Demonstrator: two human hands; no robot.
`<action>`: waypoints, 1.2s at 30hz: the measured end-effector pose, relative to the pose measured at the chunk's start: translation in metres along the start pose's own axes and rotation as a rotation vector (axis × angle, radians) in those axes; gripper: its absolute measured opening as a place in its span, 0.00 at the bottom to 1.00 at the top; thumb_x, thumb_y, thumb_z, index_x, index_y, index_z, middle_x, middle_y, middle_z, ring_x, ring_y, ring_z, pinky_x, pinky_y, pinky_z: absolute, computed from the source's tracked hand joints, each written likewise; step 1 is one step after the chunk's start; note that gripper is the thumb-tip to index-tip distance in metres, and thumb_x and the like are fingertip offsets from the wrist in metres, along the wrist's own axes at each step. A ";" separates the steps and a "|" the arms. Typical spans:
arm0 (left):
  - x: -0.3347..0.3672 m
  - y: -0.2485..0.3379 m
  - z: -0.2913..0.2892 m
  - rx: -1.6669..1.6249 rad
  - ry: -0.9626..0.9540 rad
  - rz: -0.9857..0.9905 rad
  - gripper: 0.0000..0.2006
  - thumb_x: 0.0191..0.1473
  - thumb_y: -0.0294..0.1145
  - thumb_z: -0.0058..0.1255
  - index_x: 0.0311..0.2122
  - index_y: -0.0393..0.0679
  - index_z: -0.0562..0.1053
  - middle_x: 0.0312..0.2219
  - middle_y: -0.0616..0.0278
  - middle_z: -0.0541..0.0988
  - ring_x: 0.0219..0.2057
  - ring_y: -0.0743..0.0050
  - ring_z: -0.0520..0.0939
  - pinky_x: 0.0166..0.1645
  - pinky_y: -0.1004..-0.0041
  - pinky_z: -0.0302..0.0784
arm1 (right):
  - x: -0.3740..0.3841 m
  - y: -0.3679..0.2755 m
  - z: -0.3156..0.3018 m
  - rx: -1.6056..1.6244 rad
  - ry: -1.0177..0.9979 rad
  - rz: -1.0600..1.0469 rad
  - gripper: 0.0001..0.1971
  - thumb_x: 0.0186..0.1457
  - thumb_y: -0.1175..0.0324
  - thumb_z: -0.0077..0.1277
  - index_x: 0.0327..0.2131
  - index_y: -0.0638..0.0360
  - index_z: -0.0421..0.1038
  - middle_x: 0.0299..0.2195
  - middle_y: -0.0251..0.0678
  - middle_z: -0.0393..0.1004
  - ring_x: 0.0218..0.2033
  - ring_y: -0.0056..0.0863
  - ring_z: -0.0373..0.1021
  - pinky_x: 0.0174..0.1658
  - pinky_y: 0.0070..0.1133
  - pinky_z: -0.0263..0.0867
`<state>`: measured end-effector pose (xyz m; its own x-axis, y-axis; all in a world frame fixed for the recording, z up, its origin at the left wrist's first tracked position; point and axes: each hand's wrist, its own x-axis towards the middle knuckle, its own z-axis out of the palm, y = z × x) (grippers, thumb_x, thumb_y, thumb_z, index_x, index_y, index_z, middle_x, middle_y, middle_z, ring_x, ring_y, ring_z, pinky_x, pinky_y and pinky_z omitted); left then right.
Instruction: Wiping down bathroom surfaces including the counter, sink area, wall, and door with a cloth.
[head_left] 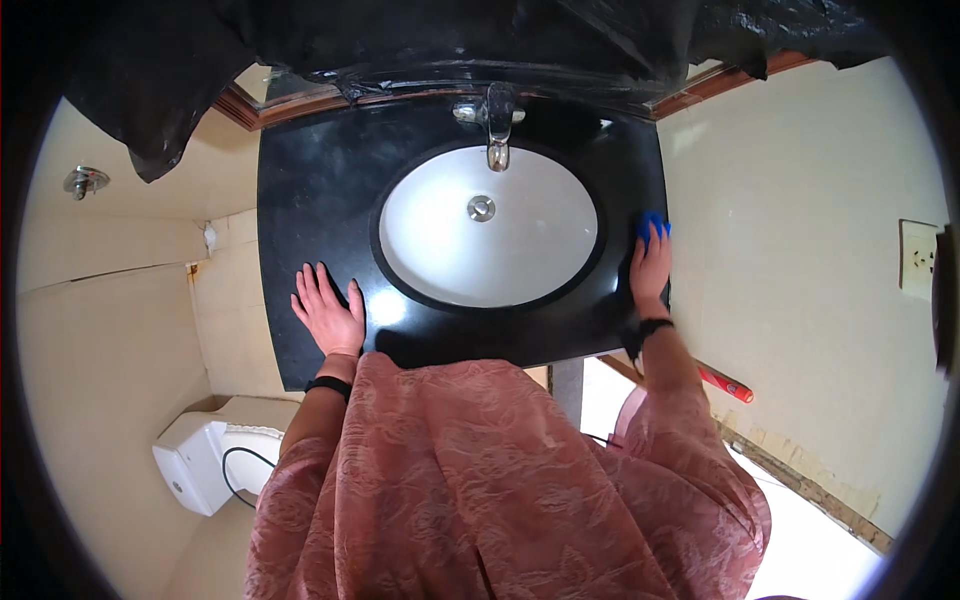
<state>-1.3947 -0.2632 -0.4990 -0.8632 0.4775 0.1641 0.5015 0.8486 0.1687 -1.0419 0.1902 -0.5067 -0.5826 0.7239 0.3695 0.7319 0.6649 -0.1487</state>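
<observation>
1. Your left hand point(333, 318) lies palm down on the black worktop point(310, 200), near its front left corner. Its fingers are extended and moderately spread, the thumb set apart; it has hold of nothing.
2. Your right hand point(652, 268) is at the worktop's right edge, about midway between front and back. Its fingers are close together, slightly bent over a blue pad point(654, 218), which it has hold of; the thumb's position you cannot tell.
3. The blue pad sits at that right edge, beside the wall, mostly covered by your fingers. Whether it is cloth or sponge cannot be told.
4. Between your hands, the white oval sink point(480, 270) is set into the worktop, with a round metal drain point(481, 208) in its floor.
5. The chrome tap point(498, 115) stands near the middle of the worktop's back edge, its spout over the sink.
6. Beyond the back edge hangs black plastic sheeting point(450, 40).
7. Your pink patterned garment point(480, 470) overlaps the front edge in view. A dark band circles each wrist.
8. Below the worktop's front right corner, a red rod point(726, 384) shows beside your right forearm.
</observation>
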 end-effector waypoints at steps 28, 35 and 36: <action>0.005 0.003 0.000 -0.046 0.020 0.007 0.31 0.57 0.46 0.53 0.62 0.39 0.65 0.64 0.46 0.64 0.68 0.48 0.59 0.69 0.45 0.49 | -0.141 -0.181 -0.051 0.238 -0.395 -0.274 0.25 0.56 0.66 0.55 0.58 0.49 0.68 0.63 0.46 0.61 0.66 0.54 0.54 0.66 0.47 0.51; 0.004 0.001 -0.005 -0.096 0.028 -0.024 0.30 0.59 0.47 0.52 0.62 0.41 0.65 0.64 0.47 0.64 0.68 0.48 0.58 0.70 0.44 0.46 | -0.127 -0.287 -0.015 0.534 -0.559 -0.740 0.28 0.51 0.64 0.59 0.58 0.39 0.70 0.64 0.40 0.61 0.68 0.48 0.53 0.67 0.46 0.51; 0.003 -0.001 -0.004 -0.088 0.034 -0.031 0.30 0.59 0.47 0.52 0.62 0.41 0.65 0.64 0.47 0.64 0.68 0.48 0.58 0.70 0.44 0.46 | -0.123 -0.303 -0.011 0.558 -0.574 -0.825 0.28 0.51 0.63 0.60 0.58 0.40 0.70 0.64 0.41 0.61 0.68 0.48 0.53 0.67 0.45 0.51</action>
<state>-1.3977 -0.2630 -0.4944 -0.8765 0.4422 0.1903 0.4793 0.8385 0.2591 -1.1883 -0.1022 -0.4966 -0.9918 -0.0883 0.0923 -0.1226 0.8609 -0.4938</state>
